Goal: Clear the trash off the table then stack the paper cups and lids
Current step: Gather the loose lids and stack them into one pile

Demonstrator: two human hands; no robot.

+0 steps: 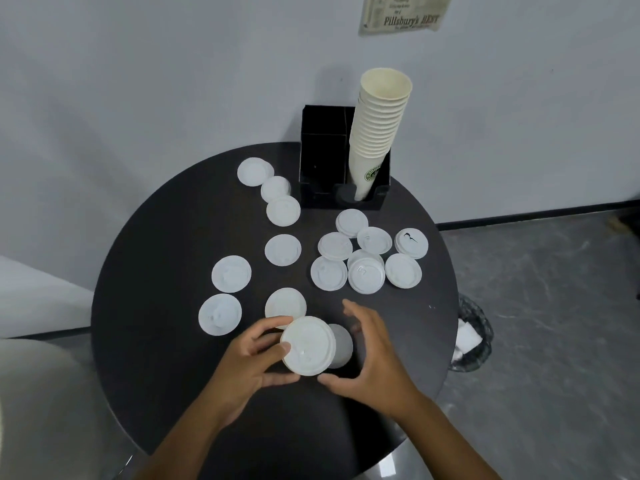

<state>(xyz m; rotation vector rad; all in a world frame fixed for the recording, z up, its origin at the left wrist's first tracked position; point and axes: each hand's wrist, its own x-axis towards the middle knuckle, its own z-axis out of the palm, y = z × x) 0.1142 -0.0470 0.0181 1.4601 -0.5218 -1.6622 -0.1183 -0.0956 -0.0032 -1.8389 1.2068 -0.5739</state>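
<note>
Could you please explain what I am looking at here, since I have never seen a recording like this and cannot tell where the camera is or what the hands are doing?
There is no machine: a person wears one camera on the head, looking forward and down, so both arms reach in from the bottom edge. The left hand grips a white lid, its fingers curled round the rim. The right hand is beside it, fingers spread and holding nothing. They work over a round dark table with many loose lids scattered flat, some overlapping. At the back, a black holder carries a leaning stack of paper cups. A mesh bin stands on the floor to the right.
</note>
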